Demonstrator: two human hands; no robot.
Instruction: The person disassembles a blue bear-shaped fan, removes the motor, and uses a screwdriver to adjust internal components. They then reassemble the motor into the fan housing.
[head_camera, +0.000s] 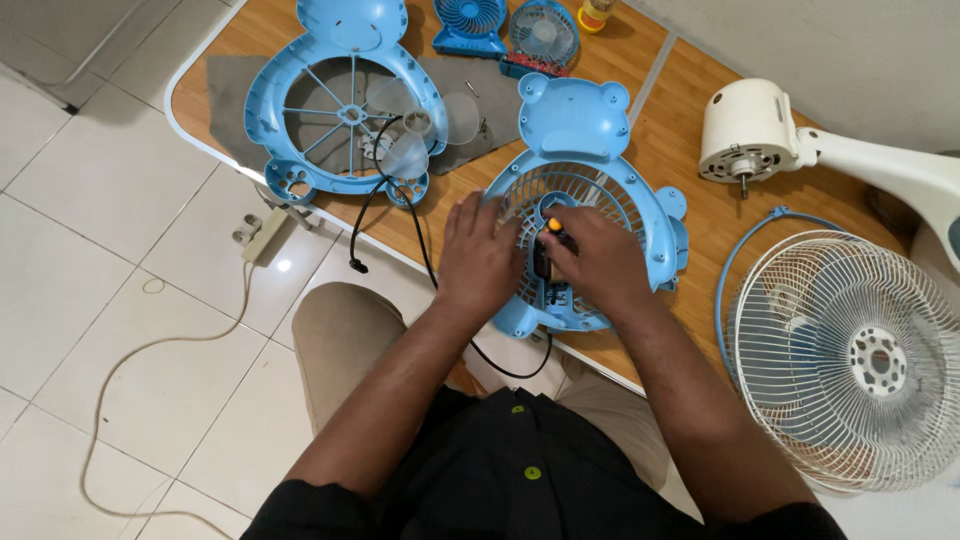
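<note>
A blue bear-shaped fan housing (590, 140) with a round grille lies on the wooden table (700, 190) in front of me. My left hand (478, 255) rests flat on its left rim, fingers spread. My right hand (600, 258) is closed around a screwdriver (548, 240) with a black and orange handle, held upright over the centre of the grille. A black cord (400, 215) runs from under the housing off the table edge.
A second blue bear-shaped fan frame (300, 90) with clear blades (420, 130) lies on a grey mat at the back left. Two small blue fans (505, 28) stand behind. A white fan motor head (750, 135) and a white wire fan guard (850, 355) sit at the right. A power strip (262, 235) lies on the tiled floor.
</note>
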